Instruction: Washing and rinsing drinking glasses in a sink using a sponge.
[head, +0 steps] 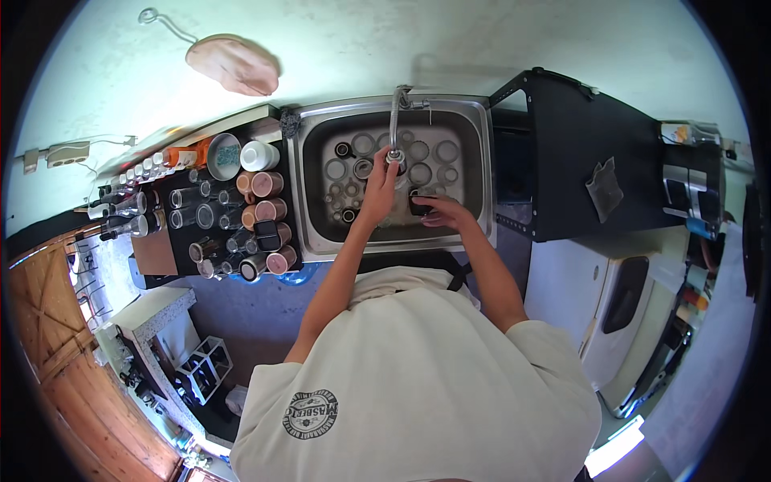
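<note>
My left hand (379,191) is up at the end of the flexible metal faucet (394,120), its fingers closed around the spout head. Lower down, my right hand (447,212) grips a small dark cup (418,203) over the basin; its far side is hidden by my fingers. Both hands are above a stainless steel sink (313,236). Clear drinking glasses (419,174) and several other glass vessels stand on its bottom. Among them are a black-rimmed vessel (343,150) at the upper left and another dark one (349,215) at the lower left.
Left of the sink, a black counter (162,241) carries rows of glasses (209,215), pinkish cups (271,209), a white bowl (259,156) and a pan-like bowl holding blue-green granules (223,156). A dark scrubber (290,123) lies at the sink's corner. A black metal shelf (566,169) borders the right.
</note>
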A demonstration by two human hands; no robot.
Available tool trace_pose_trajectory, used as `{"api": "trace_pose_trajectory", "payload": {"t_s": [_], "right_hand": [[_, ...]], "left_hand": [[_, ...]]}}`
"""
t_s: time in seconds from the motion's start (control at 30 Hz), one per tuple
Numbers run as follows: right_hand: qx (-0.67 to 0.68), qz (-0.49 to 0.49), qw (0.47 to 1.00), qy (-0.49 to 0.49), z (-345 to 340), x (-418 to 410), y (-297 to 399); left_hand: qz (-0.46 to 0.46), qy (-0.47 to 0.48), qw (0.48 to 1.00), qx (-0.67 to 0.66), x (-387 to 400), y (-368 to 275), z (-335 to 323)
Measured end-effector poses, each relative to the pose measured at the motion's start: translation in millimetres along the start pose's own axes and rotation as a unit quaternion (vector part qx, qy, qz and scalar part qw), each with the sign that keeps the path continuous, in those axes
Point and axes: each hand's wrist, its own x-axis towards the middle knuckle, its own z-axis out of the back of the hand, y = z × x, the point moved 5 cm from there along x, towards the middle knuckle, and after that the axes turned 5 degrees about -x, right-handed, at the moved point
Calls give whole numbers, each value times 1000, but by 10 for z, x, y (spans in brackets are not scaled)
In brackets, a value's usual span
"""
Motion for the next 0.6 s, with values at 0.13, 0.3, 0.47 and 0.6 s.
{"api": "trace_pose_trajectory", "payload": {"t_s": [0.13,0.3,0.47,0.6], "right_hand": [[-17,111,994,1,323,-137,474],[-161,134,952,-224,890,264,1087],[-287,314,815,-393,1086,624,1542],[-317,329,811,-366,1038,851,1598]], "left_hand": [[12,-44,998,38,-26,29,-48],[106,-62,992,11,-11,46,-137],[91,-115,989,31,-4,155,-207],[64,-175,981,57,-23,191,-256]]}}
